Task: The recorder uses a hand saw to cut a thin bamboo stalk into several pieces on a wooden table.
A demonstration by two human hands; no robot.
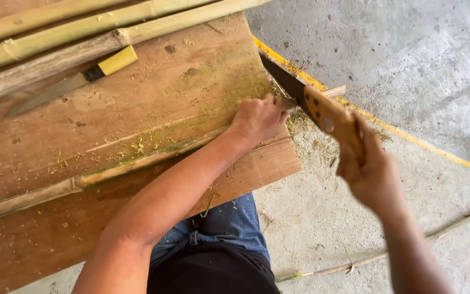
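At the far left I see several long green and tan bamboo poles [82, 27] lying side by side along the far edge of a broad brown wooden board [153, 92]. Just near of them a knife with a grey blade and a yellow handle [74, 80] lies flat on the board, touching nothing else that I can make out. Nearer to me, a long thin bamboo stick [110, 173] runs across the board from the near left up toward the right edge. My left hand [258, 118] is clenched around that stick at the board's right edge, pressing it down. Just right of the hand, a hand saw with a dark blade and a tan wooden handle [314, 106] crosses the stick's short overhanging end. My right hand [373, 169] is wrapped tight around the saw's handle, blurred in the frame. Pale sawdust lies on the grey concrete floor [409, 54] below the cut, beside a yellow painted line [425, 144]. Another thin stick [387, 253] lies on the floor at the near right.
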